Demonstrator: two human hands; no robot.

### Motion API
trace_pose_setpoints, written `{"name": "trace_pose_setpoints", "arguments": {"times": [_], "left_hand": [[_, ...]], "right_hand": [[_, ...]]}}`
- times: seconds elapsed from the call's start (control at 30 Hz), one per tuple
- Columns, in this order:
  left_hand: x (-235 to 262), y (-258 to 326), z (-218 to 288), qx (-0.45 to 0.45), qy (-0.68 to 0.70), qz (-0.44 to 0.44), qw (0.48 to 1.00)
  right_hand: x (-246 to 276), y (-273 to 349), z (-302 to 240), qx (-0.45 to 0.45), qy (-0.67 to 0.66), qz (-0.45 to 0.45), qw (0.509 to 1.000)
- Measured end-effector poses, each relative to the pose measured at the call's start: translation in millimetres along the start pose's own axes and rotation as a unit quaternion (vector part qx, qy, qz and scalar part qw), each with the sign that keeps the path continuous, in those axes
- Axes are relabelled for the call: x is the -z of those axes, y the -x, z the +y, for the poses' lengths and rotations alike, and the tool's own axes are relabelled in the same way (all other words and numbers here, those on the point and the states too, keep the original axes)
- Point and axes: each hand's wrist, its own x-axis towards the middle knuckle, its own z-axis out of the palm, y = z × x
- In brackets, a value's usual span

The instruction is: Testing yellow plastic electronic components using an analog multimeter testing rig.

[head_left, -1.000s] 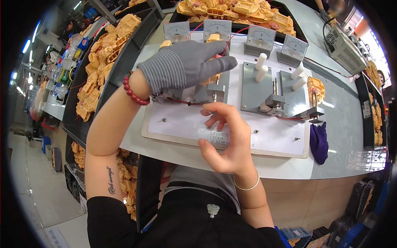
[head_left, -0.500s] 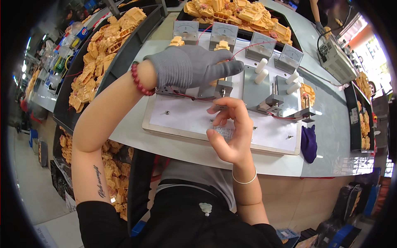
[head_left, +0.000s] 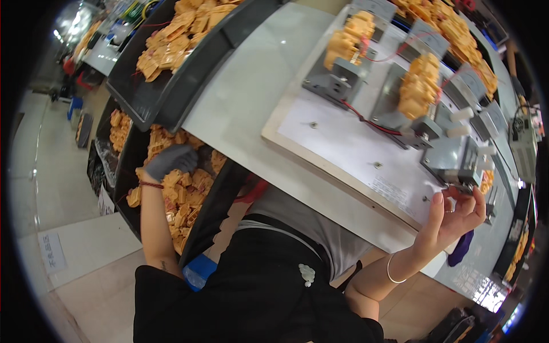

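My left hand (head_left: 173,161), in a grey glove, is down among yellow plastic parts (head_left: 186,200) in a dark bin below the table's left side. Its fingers bend into the pile, and their grip is hidden. My bare right hand (head_left: 454,220) is raised at the front of a test fixture, thumb and fingers apart. Its fingertips are at a metal clamp block (head_left: 462,174), and contact is hard to judge. One yellow part (head_left: 420,86) sits on the middle fixture. Another yellow part (head_left: 349,41) sits on the fixture to its left.
The white fixture board (head_left: 343,148) carries grey meters (head_left: 423,40), red wires and white pegs (head_left: 459,131). A black tray (head_left: 194,74) of yellow parts overhangs the table's left edge. More parts (head_left: 457,34) are heaped behind the meters. A purple cloth (head_left: 460,248) hangs near the front edge.
My left hand has left the fixtures and gone down into the bin at the left. My right hand has shifted to another fixture's clamp. The view has turned, blurring somewhat.
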Motion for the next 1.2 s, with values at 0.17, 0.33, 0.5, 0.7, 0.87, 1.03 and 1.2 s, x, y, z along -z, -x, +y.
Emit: {"name": "trace_pose_setpoints", "arguments": {"times": [0.17, 0.33, 0.5, 0.7, 0.87, 1.03, 1.2], "left_hand": [[36, -122, -161, -0.058, -0.466, 0.031, 0.882], [0, -154, -197, -0.147, -0.413, 0.116, 0.891], [-4, -152, -177, -0.149, -0.354, 0.048, 0.922], [8, -25, -116, -0.005, 0.36, 0.033, 0.932], [-30, 67, -44, -0.164, 0.529, -0.213, 0.805], [-105, 75, 50, -0.245, 0.403, -0.316, 0.823], [-144, 63, 86, -0.15, 0.558, -0.318, 0.752]], "right_hand": [[15, 3, 15, 0.013, -0.041, 0.006, 0.999], [25, 5, 22, 0.071, -0.059, -0.004, 0.996], [25, 5, 23, 0.067, -0.062, -0.012, 0.996], [24, 1, 22, 0.051, -0.098, -0.03, 0.993], [29, -10, 16, 0.009, -0.147, -0.131, 0.98], [31, -7, 20, -0.001, -0.15, -0.136, 0.979], [26, -5, 16, 0.001, -0.14, -0.115, 0.983]]}}
